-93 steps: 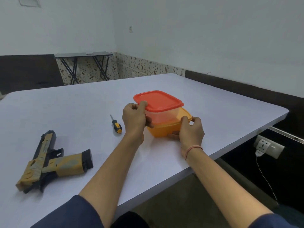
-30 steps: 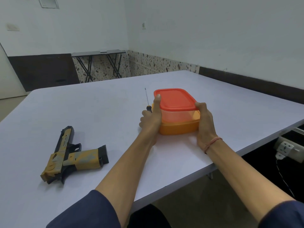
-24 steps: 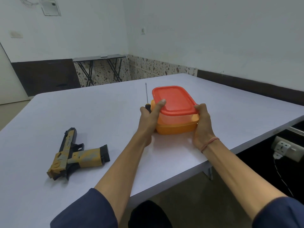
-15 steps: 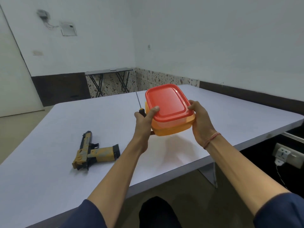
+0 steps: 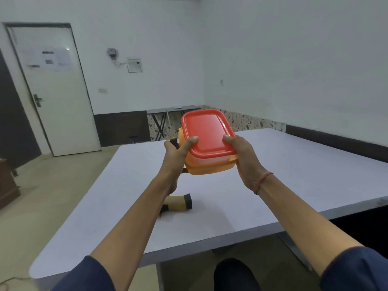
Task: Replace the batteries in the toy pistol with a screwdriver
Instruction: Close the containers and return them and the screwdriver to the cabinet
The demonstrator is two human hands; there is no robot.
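A bare, office-type room is shown. White-painted walls (image 5: 294, 59) are edged by a dark skirting band (image 5: 119, 127) and speckled terrazzo (image 5: 252, 122). Notices (image 5: 50, 59) are taped to a white door (image 5: 63, 114), an electrical box (image 5: 135, 65) is wall-mounted, and 1 folding table (image 5: 159, 111) is set beyond the large white counter (image 5: 304, 175).

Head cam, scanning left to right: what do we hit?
White door → white wall panel → left hand → orange plastic box with red lid → right hand. Left out, as they overlap the left hand and arm: yellow-and-black toy pistol, screwdriver.
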